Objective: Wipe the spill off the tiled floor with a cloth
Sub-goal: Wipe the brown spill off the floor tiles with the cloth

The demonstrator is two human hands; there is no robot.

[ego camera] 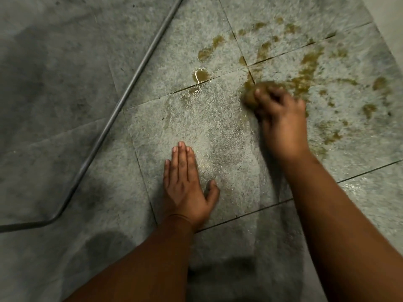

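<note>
A yellow-brown spill [305, 68] is smeared in streaks and blots over the grey speckled tiled floor [196, 131], mostly at the upper right. A small puddle [199, 76] of it lies by a tile joint. My right hand [281, 120] is blurred and presses a stained, wadded cloth [250, 94] onto the floor at the spill's left edge. The cloth is mostly hidden under the fingers. My left hand [187, 186] lies flat on the tile, palm down, fingers together, holding nothing.
A thin grey metal rod [122, 101] runs diagonally across the floor on the left and bends near the lower left. A wet sheen covers the tile between my hands. Dark shadows fall at the left and bottom.
</note>
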